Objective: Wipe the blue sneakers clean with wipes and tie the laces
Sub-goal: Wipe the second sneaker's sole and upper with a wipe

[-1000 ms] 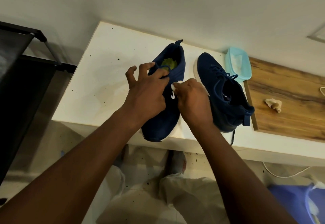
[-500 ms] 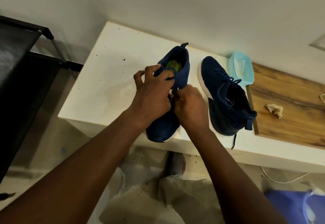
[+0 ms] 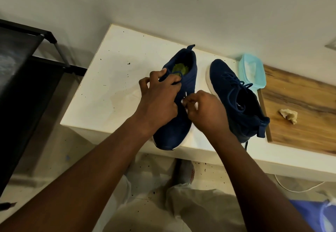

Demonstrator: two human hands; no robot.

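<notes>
**Two sneakers, one wipe (image 3: 184, 102), no bows yet**

So the held sneaker (image 3: 189, 79) sits on the white table (image 3: 112, 86), heel toward the wall, toe poking over the front edge toward the person. It's got a dark blue knit upper, a white sole, and a green insole (image 3: 179, 68) showing inside. Meanwhile the left hand (image 3: 160, 102) grips it at the collar, fingers curled over the rim. Then the right hand (image 3: 207, 111) pinches a small wad of white wipe at its fingertips, right against the sneaker's side.

What changed: a second ago the wipe was pressed on the side panel by the white logo (image 3: 185, 93). Half a second ago both hands were bunched together. Now the right hand has slid a bit out to the right, with only a sliver of logo showing. Reads to me like another rub on the same patch, so this shoe is still being cleaned and lacing hasn't started.

Next to it, the other sneaker (image 3: 236, 100) stands just beside on the right, toe to the wall. It has a lace end (image 3: 246, 143) dangling off the table edge, so it looks untied. There's a pale blue tub (image 3: 252, 71) just behind its toe with something white inside, wipes I guess. A crumpled used wipe (image 3: 289, 116) is lying on the wooden board (image 3: 309, 93).
</notes>
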